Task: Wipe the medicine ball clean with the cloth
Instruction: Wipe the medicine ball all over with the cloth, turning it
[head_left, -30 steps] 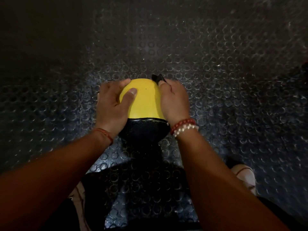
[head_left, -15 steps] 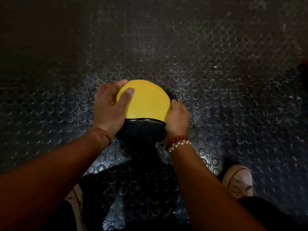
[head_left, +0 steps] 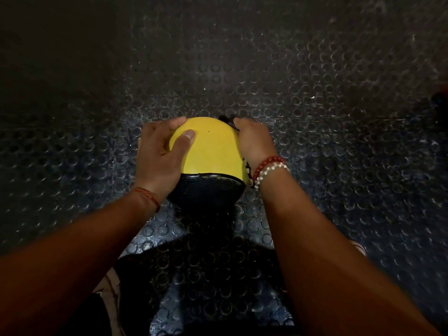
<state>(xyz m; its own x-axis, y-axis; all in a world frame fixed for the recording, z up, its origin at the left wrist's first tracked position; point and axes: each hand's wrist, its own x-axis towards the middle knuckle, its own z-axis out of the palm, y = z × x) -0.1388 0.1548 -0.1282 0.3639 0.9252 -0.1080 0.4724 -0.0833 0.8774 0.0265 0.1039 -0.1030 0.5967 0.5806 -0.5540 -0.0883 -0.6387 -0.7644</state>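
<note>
A yellow and black medicine ball (head_left: 211, 151) rests on the dark studded floor in the middle of the view. My left hand (head_left: 158, 157) clasps its left side, thumb lying across the yellow panel. My right hand (head_left: 253, 143) presses a dark cloth (head_left: 227, 120) against the ball's right side. Only a corner of the cloth shows past my fingertips at the top, and a dark strip shows under my wrist. The rest of it is hidden beneath my palm.
Black rubber flooring with raised round studs (head_left: 315, 93) spreads all around the ball. A light shoe (head_left: 110, 287) shows at the lower left beside my dark trouser leg. The far left and the top of the view are too dark to read.
My right hand slid down the ball's right side toward me, then back up and away to its upper right with the cloth. My left hand kept its hold on the left side.
</note>
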